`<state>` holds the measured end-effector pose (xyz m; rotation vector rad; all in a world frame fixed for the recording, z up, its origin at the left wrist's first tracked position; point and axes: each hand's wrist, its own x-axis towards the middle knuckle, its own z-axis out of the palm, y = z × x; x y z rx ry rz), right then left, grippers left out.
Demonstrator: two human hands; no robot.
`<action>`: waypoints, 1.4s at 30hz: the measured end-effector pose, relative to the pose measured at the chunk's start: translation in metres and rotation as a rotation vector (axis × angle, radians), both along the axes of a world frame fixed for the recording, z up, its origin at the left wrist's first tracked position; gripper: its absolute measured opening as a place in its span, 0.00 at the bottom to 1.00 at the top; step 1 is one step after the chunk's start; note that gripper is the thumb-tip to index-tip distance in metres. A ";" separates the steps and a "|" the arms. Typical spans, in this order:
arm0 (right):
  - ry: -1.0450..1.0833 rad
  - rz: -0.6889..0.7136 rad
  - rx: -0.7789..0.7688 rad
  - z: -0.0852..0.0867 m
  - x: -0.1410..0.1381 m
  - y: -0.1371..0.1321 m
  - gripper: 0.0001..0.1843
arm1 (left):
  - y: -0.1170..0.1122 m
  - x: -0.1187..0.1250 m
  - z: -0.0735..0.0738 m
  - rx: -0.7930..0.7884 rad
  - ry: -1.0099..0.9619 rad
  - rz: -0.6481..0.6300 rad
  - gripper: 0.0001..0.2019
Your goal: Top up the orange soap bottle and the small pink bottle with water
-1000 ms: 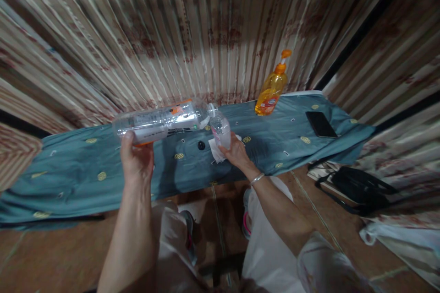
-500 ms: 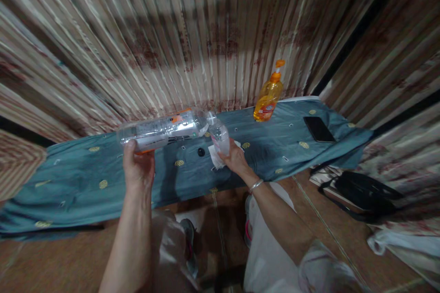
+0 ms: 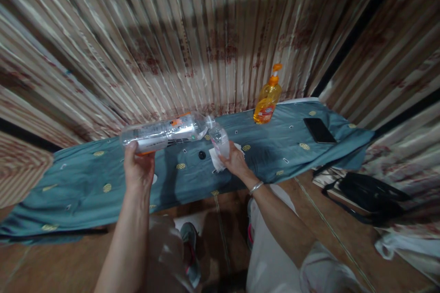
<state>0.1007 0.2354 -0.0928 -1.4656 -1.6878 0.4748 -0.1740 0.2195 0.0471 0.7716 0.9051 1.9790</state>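
Note:
My left hand [image 3: 138, 162] is closed around the base end of a large clear plastic bottle [image 3: 161, 135] with an orange and white label. The bottle lies nearly level in the air, its neck pointing right. In my right hand [image 3: 234, 160] is a smaller clear bottle [image 3: 219, 137], tilted, its mouth up against the large bottle's mouth. Whether liquid passes between them I cannot tell. Below the small bottle, a white tissue [image 3: 217, 161] lies on the teal cloth [image 3: 261, 158]. A small black round cap [image 3: 202, 155] sits left of the tissue.
An orange pump bottle [image 3: 267, 103] stands at the cloth's back edge, before a pleated curtain [image 3: 220, 32]. A black phone [image 3: 319, 130] lies to the right. On the floor at right is a black bag [image 3: 371, 194]. A white round thing [image 3: 154, 178] shows beside my left wrist.
Both hands keep their grips, and the two bottles stay mouth to mouth. The whole view has shifted slightly; otherwise little differs.

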 end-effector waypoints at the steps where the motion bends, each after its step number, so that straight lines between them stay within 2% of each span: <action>1: 0.002 -0.001 0.005 0.000 0.000 0.000 0.35 | 0.001 -0.001 0.000 -0.002 0.007 0.000 0.15; 16: 0.001 -0.003 -0.017 0.004 -0.001 -0.002 0.35 | 0.006 -0.001 -0.009 0.003 0.022 0.020 0.13; 28: 0.005 0.012 -0.058 0.006 0.001 -0.001 0.35 | 0.003 -0.002 -0.009 0.044 0.055 -0.005 0.14; 42: -0.011 0.002 -0.022 0.005 -0.001 -0.002 0.37 | -0.004 0.003 -0.006 0.039 0.070 -0.001 0.16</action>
